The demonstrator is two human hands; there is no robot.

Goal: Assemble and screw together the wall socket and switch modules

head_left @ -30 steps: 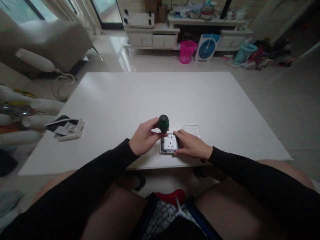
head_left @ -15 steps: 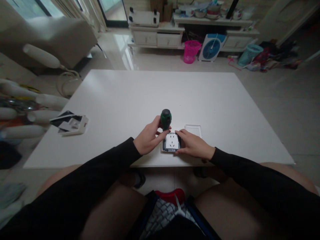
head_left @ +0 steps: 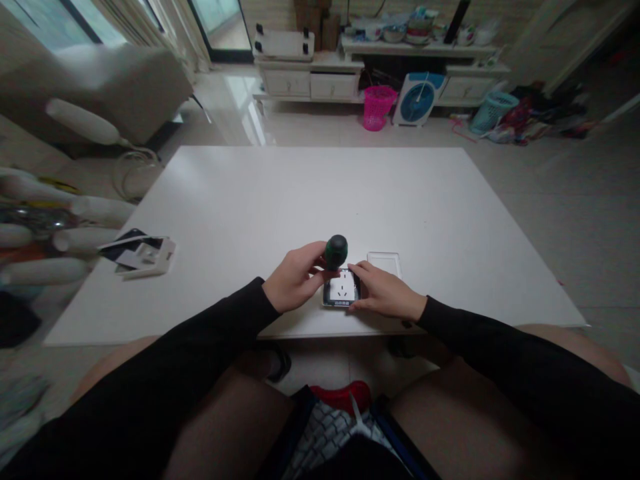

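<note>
A wall socket (head_left: 342, 287) with a white face and dark surround lies near the front edge of the white table (head_left: 300, 193). My left hand (head_left: 299, 275) is closed around a screwdriver (head_left: 337, 251) with a dark green and black handle, held above the socket's far side. The handle points up toward me; its tip is hidden. My right hand (head_left: 384, 289) grips the socket by its right side, thumb at the near edge and fingers at the far corner. Just beyond that hand lies a white rectangular cover frame (head_left: 385, 263), partly covered by it.
At the table's left edge sits a white open box (head_left: 150, 262) with a dark item and white parts in it. Past the table, a pink basket (head_left: 377, 109), a blue fan (head_left: 419, 100) and a white cabinet (head_left: 287, 82) stand on the floor.
The screwdriver in my left hand has shifted slightly right and nearer, its handle end now facing me more. My right hand keeps its grip on the socket. The whole view has tilted slightly.
</note>
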